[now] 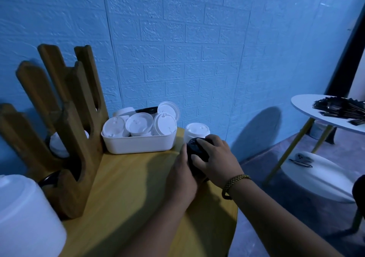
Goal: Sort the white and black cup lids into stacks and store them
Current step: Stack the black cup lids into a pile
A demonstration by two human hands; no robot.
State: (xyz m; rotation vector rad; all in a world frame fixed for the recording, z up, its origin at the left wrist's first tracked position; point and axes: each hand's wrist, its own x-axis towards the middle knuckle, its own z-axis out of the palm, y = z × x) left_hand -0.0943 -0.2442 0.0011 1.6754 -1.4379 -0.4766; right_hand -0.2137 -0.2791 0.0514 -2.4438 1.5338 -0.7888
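A stack of black lids (195, 151) stands near the right edge of the yellow table (128, 179). My left hand (182, 174) cups its near left side, and my right hand (214, 158) grips it from the top and right. Just behind it stands a stack of white lids (197, 131). A white bin (138, 143) further left holds several loose white lids (139, 123) and one black lid (147, 110) at its back.
A wooden slotted lid rack (67, 118) stands at the left, with a white lid (57, 146) and a black lid (48, 178) in its slots. A white container (25, 215) sits at the near left. A small white side table (316, 106) is to the right.
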